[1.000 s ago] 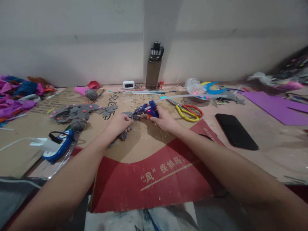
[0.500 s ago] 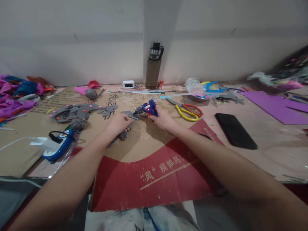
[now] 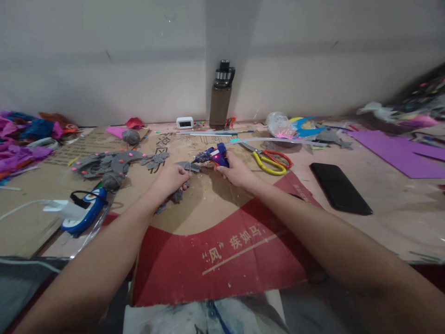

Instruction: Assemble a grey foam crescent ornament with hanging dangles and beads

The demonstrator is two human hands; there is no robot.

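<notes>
In the head view my right hand (image 3: 238,169) is wrapped round a blue hot glue gun (image 3: 216,156) with a small red light lit on its side. A long clear glue stick (image 3: 264,140) sticks out of its back, and the nozzle points left. My left hand (image 3: 171,181) pinches a grey, ragged-edged craft piece (image 3: 177,196) that looks like felt or paper. Its upper end (image 3: 189,166) lies right by the nozzle; whether they touch I cannot tell. Further left rests a grey curved piece (image 3: 121,162) dotted with pink and orange balls.
Scissors (image 3: 269,163) with red and yellow handles and a black phone (image 3: 340,188) lie to the right. A bottle (image 3: 221,99) and a small white clock (image 3: 185,122) stand by the wall. Purple sheets (image 3: 389,150) lie far right. A blue power strip (image 3: 85,213) sits left on the cardboard (image 3: 222,246).
Both hands keep almost the same place and the same hold. The glue gun and its stick have shifted very slightly; the view has moved a little.
</notes>
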